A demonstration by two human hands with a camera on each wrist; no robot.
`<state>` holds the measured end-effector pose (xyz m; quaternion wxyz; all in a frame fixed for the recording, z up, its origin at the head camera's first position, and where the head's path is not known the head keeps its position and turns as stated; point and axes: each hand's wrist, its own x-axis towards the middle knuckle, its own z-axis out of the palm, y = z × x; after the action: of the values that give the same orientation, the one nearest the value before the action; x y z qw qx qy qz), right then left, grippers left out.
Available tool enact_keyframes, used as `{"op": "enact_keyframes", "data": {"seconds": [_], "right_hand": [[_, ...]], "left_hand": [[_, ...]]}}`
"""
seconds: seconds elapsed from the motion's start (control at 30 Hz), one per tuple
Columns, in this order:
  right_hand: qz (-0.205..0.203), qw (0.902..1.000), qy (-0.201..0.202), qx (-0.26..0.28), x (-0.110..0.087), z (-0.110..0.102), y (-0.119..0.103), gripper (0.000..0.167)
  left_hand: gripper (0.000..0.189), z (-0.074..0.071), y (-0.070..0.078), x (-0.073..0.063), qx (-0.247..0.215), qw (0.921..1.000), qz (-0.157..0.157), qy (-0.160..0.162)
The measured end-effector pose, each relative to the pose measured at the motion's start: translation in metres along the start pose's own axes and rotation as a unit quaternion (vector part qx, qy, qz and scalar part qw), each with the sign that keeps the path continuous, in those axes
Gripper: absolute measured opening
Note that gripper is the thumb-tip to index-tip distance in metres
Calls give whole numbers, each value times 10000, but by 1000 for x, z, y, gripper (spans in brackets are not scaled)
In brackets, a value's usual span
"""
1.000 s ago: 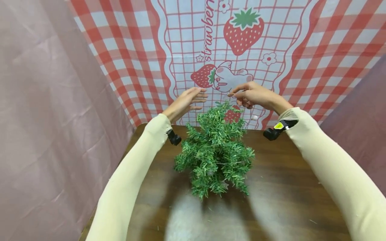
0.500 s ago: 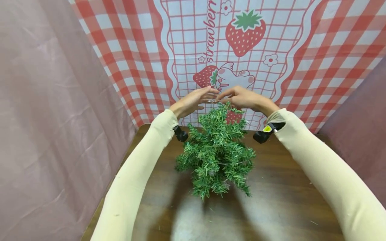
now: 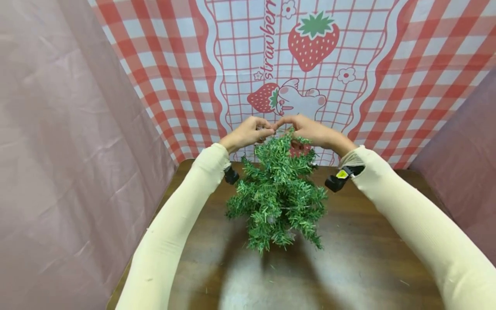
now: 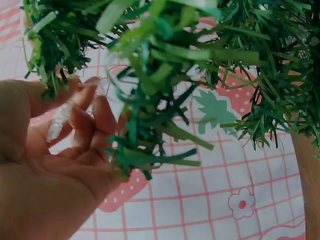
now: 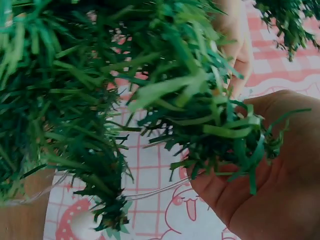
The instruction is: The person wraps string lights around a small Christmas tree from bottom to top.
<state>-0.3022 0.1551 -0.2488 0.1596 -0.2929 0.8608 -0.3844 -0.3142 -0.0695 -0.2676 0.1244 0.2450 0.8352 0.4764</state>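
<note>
A small artificial Christmas tree stands on the wooden table, with both hands behind its top. My left hand has its thumb and fingers curled around a clear, faceted piece of a string light. From the right, my right hand reaches in, index finger stretched to the left fingertips. Its other fingers hold the clear wire, which runs out of the branches into that hand in the right wrist view. Green branches cover part of both hands in the wrist views.
Behind the tree hangs a red-and-white checked strawberry cloth. Pinkish curtains close off both sides. Loose green needles lie on the brown table. A clear ornament sits low on the tree's front.
The right hand has moved left until its fingertips meet the left hand's. The left fingers, straight before, have curled in around the clear piece.
</note>
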Motion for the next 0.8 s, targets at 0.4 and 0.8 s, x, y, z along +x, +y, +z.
{"op": "enact_keyframes", "data": {"seconds": [0.4, 0.8], "right_hand": [[507, 9643, 1146, -2333, -25, -16, 48, 54], [473, 9654, 1492, -2087, -63, -41, 65, 56]], "left_hand": [[22, -5, -26, -18, 338, 9945, 241, 959], [22, -4, -50, -23, -236, 9905, 246, 1333]]}}
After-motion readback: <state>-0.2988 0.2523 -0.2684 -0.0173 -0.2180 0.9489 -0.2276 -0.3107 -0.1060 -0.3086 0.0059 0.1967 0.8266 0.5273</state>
